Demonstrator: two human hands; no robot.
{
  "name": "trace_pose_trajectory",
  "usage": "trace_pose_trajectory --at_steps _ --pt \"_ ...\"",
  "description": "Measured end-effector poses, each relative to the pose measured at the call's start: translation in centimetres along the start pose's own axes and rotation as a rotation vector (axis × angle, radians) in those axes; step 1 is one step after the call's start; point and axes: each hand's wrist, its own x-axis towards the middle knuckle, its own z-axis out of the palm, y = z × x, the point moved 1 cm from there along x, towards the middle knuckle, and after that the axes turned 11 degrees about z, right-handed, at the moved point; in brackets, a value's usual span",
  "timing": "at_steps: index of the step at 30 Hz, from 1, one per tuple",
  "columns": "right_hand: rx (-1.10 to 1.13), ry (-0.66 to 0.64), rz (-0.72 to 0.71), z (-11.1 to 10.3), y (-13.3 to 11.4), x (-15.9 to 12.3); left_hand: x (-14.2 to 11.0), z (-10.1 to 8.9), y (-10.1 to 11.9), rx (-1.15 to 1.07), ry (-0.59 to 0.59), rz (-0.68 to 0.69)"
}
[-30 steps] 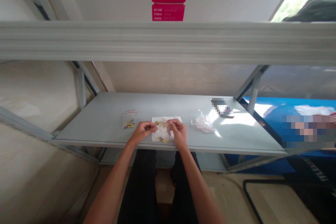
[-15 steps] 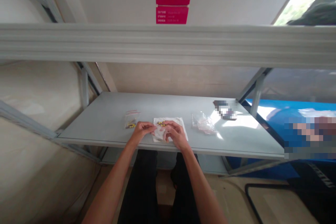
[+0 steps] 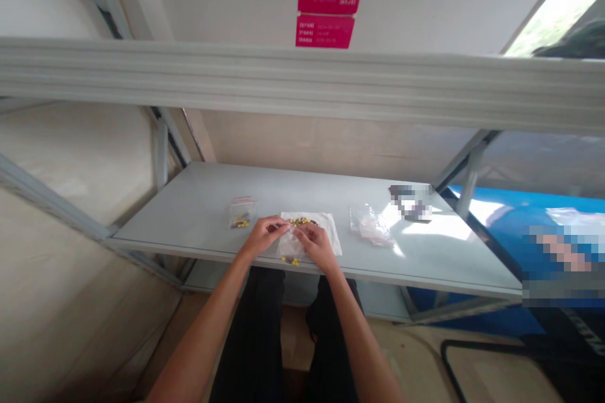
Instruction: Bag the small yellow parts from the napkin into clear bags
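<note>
Grey metal shelf (image 3: 189, 214), white tissue (image 3: 331, 233) scattered with yellow pieces (image 3: 297, 221)

- More small yellow parts (image 3: 297, 221) now lie along the far side of the white tissue (image 3: 327, 233)
- A yellow cluster (image 3: 290, 261) now sits at its near edge
- The left hand (image 3: 262, 235) and right hand (image 3: 316, 245) have drawn closer together
</note>
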Motion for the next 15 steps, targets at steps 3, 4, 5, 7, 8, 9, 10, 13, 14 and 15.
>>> trace_pose_trajectory --at_steps 3,4,5,7,8,9,10,13,14,15 --pt "-0.076 0.014 -0.055 0.06 -0.26 -0.04 0.05 -0.11 -0.12 0.035 -0.019 0.023" --pt "-0.088 0.020 -0.059 0.06 -0.30 -0.05 0.04 -0.11 -0.29 0.030 -0.018 0.008" --pt "-0.095 0.025 -0.061 0.06 -0.35 -0.08 0.03 -0.10 -0.48 0.024 -0.014 -0.010" --pt "-0.099 0.038 -0.068 0.04 -0.43 -0.16 -0.01 -0.03 -0.82 0.016 -0.005 -0.038" --pt "-0.103 0.045 -0.071 0.02 -0.47 -0.22 -0.03 0.01 -0.91 0.015 -0.002 -0.045" --pt "-0.109 0.053 -0.074 -0.01 -0.51 -0.28 -0.04 0.05 -0.95 0.016 -0.004 -0.048" --pt "-0.117 0.062 -0.076 -0.03 -0.53 -0.33 -0.05 0.09 -0.92 0.016 -0.008 -0.051" --pt "-0.131 0.075 -0.076 -0.04 -0.51 -0.42 -0.01 0.13 -0.57 0.011 -0.018 -0.061" --pt "-0.129 0.073 -0.076 -0.02 -0.48 -0.42 0.00 0.13 -0.43 0.006 -0.018 -0.064" --pt "-0.126 0.069 -0.076 0.00 -0.43 -0.42 0.02 0.12 -0.31 0.000 -0.017 -0.066"
